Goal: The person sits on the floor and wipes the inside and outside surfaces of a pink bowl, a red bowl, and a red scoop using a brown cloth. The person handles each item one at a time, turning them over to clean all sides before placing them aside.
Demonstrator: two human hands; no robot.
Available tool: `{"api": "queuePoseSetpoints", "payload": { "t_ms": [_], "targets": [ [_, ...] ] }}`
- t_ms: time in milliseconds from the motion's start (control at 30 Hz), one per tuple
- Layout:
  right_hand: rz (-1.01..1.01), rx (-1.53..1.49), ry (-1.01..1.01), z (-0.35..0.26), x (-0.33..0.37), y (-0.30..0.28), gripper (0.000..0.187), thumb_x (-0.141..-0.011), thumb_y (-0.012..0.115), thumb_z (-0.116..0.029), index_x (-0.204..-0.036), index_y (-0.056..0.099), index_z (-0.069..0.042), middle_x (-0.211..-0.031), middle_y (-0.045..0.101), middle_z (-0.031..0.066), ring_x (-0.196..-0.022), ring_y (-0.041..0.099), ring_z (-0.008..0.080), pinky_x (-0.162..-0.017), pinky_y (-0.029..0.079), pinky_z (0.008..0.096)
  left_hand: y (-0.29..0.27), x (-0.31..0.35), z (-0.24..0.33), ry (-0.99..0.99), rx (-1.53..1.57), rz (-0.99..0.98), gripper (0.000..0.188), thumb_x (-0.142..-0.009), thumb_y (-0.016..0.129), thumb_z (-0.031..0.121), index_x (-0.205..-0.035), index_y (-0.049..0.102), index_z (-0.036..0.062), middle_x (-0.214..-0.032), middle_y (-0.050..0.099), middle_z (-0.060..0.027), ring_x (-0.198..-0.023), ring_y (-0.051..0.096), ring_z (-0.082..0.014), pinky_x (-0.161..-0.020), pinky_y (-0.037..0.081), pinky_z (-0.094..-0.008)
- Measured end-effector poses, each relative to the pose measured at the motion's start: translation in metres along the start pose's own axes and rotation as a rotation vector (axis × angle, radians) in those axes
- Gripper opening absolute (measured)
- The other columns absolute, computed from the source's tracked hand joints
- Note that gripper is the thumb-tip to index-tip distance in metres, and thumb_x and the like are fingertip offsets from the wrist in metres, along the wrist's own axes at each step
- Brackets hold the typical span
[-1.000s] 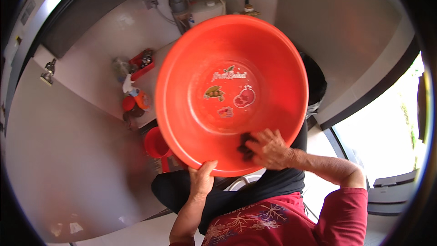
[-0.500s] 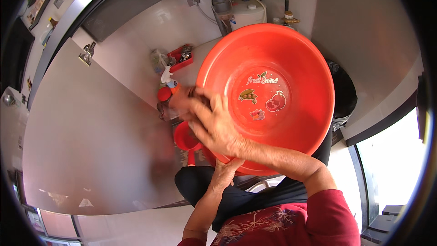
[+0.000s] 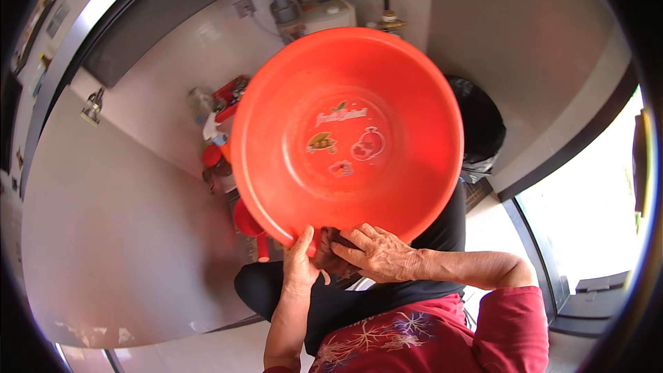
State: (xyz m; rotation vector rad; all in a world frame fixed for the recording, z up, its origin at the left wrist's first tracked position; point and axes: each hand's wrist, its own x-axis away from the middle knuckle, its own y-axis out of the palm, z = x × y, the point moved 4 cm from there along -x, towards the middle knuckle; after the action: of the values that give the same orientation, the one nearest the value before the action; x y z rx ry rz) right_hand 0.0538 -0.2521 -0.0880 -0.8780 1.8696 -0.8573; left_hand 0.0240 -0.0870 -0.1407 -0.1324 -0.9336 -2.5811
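Note:
A large red plastic basin is tilted toward me, its inside showing fruit and vegetable stickers on the bottom. At its near rim my left hand grips the edge, thumb over the inside and fingers mostly hidden behind. Beside it, my right hand presses a dark brown cloth against the same rim, bunched under the fingers. Left of the basin, partly covered by it, is a red dipper with its handle pointing toward me.
An open cabinet door stands at left. Inside are a spray bottle, a red-lidded jar, a red tray, a drain pipe and a white tank. A black-bagged bin is at right.
My right hand has come from the basin's left rim to the near rim, bringing the cloth beside my left hand. The basin and surroundings sit further left in view.

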Motion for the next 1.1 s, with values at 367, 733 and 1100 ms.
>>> {"api": "queuePoseSetpoints", "payload": {
  "t_ms": [367,733,1100],
  "targets": [
    [-0.225,1.055,0.314,0.106,0.015,-0.108,0.034,-0.073,0.058,-0.029,-0.095,0.063,-0.003,-0.103,0.055,0.0122,-0.095,0.051,0.0248,-0.074,0.038,0.0340,0.003,-0.005,0.009,-0.032,-0.029,-0.069,0.050,-0.076,0.051,-0.011,-0.122,0.051,0.0086,-0.116,0.056,-0.0086,-0.108,0.057,-0.0248,-0.094,0.047,-0.0430],
    [-0.158,-0.015,0.167,0.065,-0.031,0.035,0.043,-0.087,0.045,-0.021,-0.119,0.051,0.007,-0.138,0.034,0.0272,-0.128,0.036,0.0367,-0.099,0.037,0.0393,0.003,-0.006,0.008,-0.083,-0.029,-0.052,0.047,-0.078,0.050,-0.010,-0.122,0.050,0.0067,-0.114,0.057,-0.0094,-0.106,0.058,-0.0243,-0.091,0.049,-0.0417],
    [0.243,0.859,-0.078,0.119,-0.161,-0.021,0.040,-0.081,0.052,-0.018,-0.117,0.059,-0.002,-0.142,0.034,0.0101,-0.127,0.037,0.0256,-0.093,0.038,0.0337,0.003,-0.005,0.009,-0.075,-0.039,-0.029,0.043,-0.079,0.055,-0.007,-0.120,0.049,0.0074,-0.107,0.058,-0.0090,-0.096,0.060,-0.0218,-0.076,0.053,-0.0360]
  ]
}}
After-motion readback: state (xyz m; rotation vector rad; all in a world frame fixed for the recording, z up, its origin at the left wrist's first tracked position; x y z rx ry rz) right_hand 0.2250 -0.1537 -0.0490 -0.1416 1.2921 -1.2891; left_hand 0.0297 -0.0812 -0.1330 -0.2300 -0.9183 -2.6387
